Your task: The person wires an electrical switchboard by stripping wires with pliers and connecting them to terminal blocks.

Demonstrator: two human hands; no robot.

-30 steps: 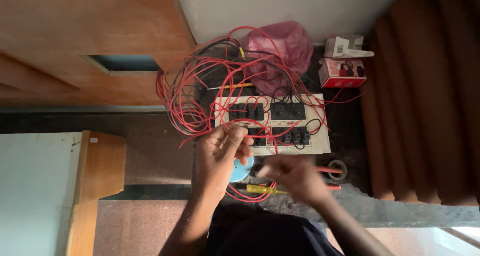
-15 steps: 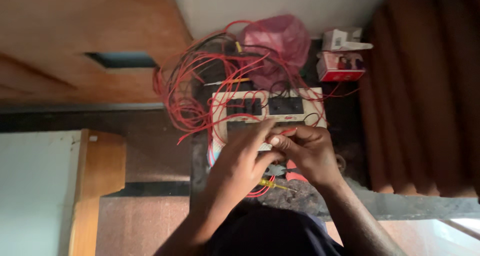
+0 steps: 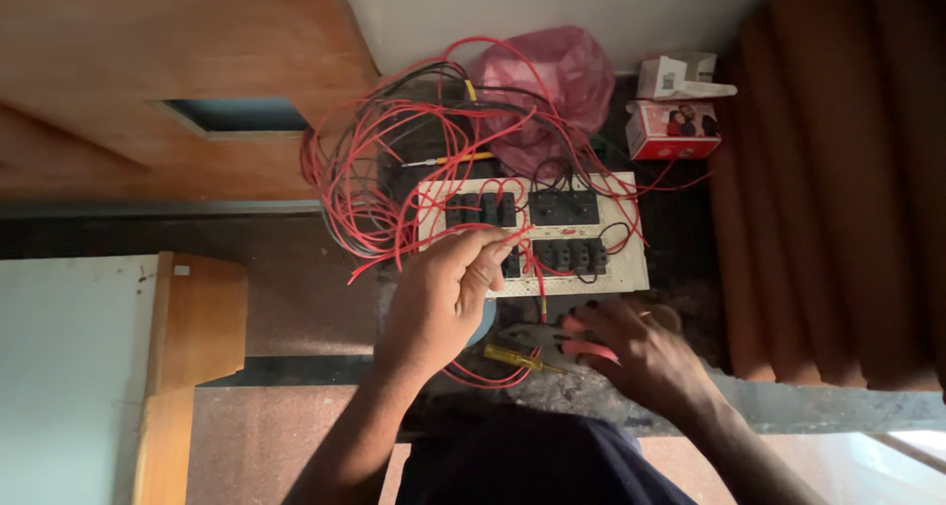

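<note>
Seen from above, we pinch a red wire [image 3: 512, 237] in the grip of our left hand [image 3: 439, 293], thumb and forefinger closed on it just over the front edge of a cream switch panel [image 3: 611, 269], apparently to keep the strand taut and clear of the tangle of red wires [image 3: 374, 170] spilling off the panel's far side. Our right hand [image 3: 631, 352] rests lower down on the dark tabletop [image 3: 690, 298], its grip curled onto red-handled pliers [image 3: 576, 345], likely kept ready close beside the panel; a yellow-handled screwdriver [image 3: 512, 357] lies just left of them. Behind the panel sit a pink plastic bag [image 3: 552, 71] and two small cardboard boxes [image 3: 675, 116], set back from the work.
</note>
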